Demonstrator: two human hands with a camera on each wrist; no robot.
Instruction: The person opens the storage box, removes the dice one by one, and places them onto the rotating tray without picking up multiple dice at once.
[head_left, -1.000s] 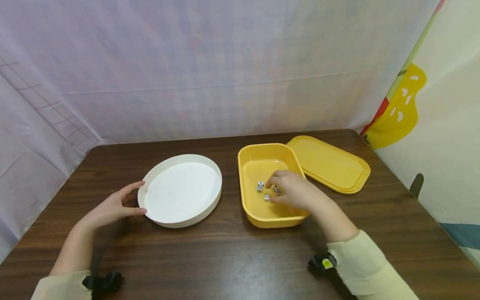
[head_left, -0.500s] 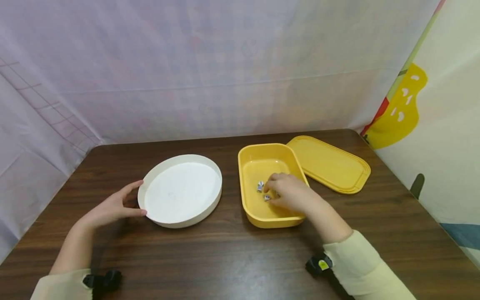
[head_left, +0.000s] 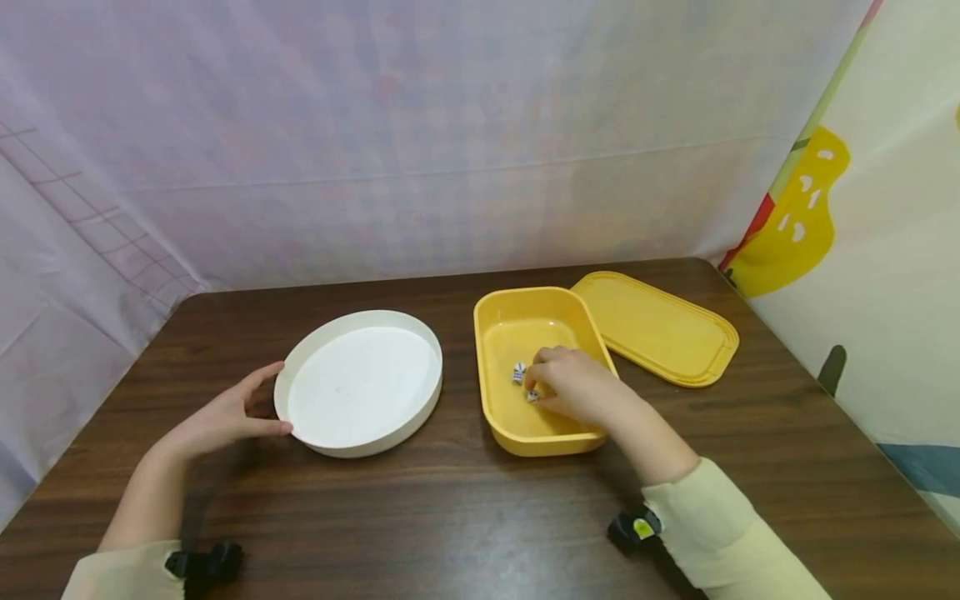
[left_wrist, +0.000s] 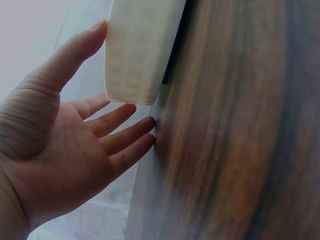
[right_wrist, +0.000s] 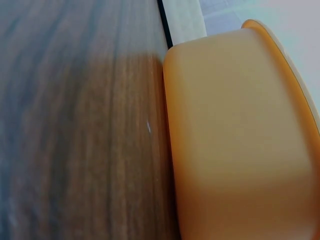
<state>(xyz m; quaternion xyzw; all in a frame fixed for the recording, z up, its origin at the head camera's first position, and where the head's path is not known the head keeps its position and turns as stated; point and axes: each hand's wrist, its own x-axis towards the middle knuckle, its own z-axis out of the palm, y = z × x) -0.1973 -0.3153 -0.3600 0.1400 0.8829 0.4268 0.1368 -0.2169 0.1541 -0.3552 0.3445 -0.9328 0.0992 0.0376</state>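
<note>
Beside the round white tray (head_left: 367,383), my left hand (head_left: 217,417) has its thumb and fingers spread at the left rim. The left wrist view shows the thumb against the tray's wall (left_wrist: 140,55) and relaxed fingers (left_wrist: 122,140) near its lower edge. My right hand (head_left: 577,387) reaches into the yellow box (head_left: 495,417), thumb and index fingertips pinching a white die (head_left: 532,397). Two more dice (head_left: 519,373) lie just left of those fingertips. The hand hides the box floor beneath it. Only the box's outer wall (right_wrist: 240,140) appears in the right wrist view, with the right hand out of sight.
A yellow lid (head_left: 660,329) lies on the brown table (head_left: 450,525) behind and right of the box. Pale curtains (head_left: 420,142) hang along the table's back edge. Both wrists wear black camera mounts.
My right hand has shifted slightly left and its fingertips have closed in on the nearest die, covering the dice to the right. My left hand stays at the tray's rim.
</note>
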